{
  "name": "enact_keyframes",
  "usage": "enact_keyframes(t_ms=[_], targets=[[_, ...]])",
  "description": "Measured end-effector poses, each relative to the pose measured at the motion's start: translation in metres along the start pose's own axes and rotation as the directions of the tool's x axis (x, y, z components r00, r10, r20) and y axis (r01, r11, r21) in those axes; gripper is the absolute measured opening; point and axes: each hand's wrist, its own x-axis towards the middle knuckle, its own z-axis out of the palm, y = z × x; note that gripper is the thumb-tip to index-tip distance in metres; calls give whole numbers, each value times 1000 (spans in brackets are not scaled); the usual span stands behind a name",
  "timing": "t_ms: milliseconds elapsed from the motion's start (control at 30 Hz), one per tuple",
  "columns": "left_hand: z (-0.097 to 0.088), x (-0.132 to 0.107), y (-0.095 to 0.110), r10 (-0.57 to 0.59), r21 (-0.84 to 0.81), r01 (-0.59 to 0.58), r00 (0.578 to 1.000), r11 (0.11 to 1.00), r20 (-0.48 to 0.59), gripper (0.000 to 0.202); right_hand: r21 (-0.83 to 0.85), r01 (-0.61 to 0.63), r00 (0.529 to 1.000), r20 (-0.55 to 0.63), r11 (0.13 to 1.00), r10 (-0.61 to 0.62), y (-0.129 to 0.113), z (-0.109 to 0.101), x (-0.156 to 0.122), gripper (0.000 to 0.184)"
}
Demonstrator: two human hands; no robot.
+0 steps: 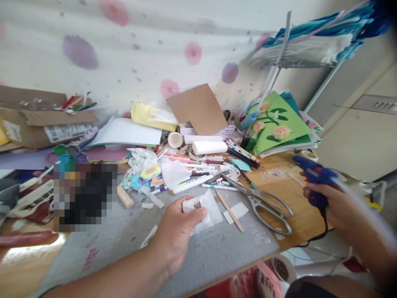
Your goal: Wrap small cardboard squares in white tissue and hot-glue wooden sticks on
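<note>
My left hand (pixel 176 225) is closed round a small white piece (pixel 190 204) that looks like paper, with a brownish spot on it, over the grey cutting mat (pixel 217 252). A thin translucent white sheet (pixel 213 210) sticks out beyond my thumb. At the right, my right hand (pixel 336 207) grips a blue glue gun (pixel 316 178) by its handle, its nozzle up and to the left. Metal scissors (pixel 263 203) lie between my hands, blades pointing away to the left. Beside them, a wooden stick (pixel 229 210) rests across a white paper scrap (pixel 236 212).
Pens, markers and scraps (pixel 198 174) are heaped behind the mat. A cardboard box (pixel 40 120) stands at the left. Green card with flowers (pixel 279 124) leans at the right, below a rack of blue and white stems (pixel 319 41). A dark cord (pixel 322 234) hangs from the glue gun.
</note>
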Motion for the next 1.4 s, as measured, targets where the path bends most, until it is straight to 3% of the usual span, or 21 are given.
enact_keyframes(t_ms=[33, 100, 200, 300, 367, 467, 533, 633, 833, 1133, 1400], targets=[[0, 0, 0, -4, -9, 4, 1000, 1000, -2, 22, 114, -39, 999, -16, 993, 41, -11, 4, -7, 19], [0, 1, -1, -9, -15, 9, 1000, 1000, -2, 19, 281, -128, 991, 65, 951, 114, -33, 16, -25, 19], [-1, 2, -1, -5, -4, 5, 1000, 1000, -20, 20, 452, -317, 936, 290, 834, 198, -61, 42, -57, 28], [-1, 3, -2, 7, 6, -7, 1000, 1000, -26, 23, 327, -414, 889, 345, 849, 301, -76, 64, -83, 32], [-1, 4, -2, -2, 4, 2, 1000, 1000, -17, 24, 205, -319, 922, 292, 925, 254, -81, 72, -89, 35], [-1, 3, -2, -30, 0, 30, 1000, 1000, -1, 27, 56, -30, 968, 249, 998, 15, -86, 75, -84, 34], [-1, 3, -3, -36, 12, 36, 999, 999, 8, 29, 2, 147, 926, 352, 989, -138, -90, 73, -75, 21], [-1, 3, -3, -38, 27, 37, 999, 999, 30, 31, -30, 283, 856, 459, 959, -238, -96, 71, -65, 12], [1, 0, -4, -73, -30, 76, 994, 997, 78, 29, -10, 260, 816, 536, 966, -214, -103, 76, -61, 12], [3, -4, -3, -112, -84, 121, 988, 989, 105, 24, 3, 272, 821, 521, 962, -234, -103, 78, -61, 18], [4, -5, -1, -115, -102, 128, 986, 987, 122, 21, 24, 272, 806, 541, 962, -242, -107, 77, -61, 11]])
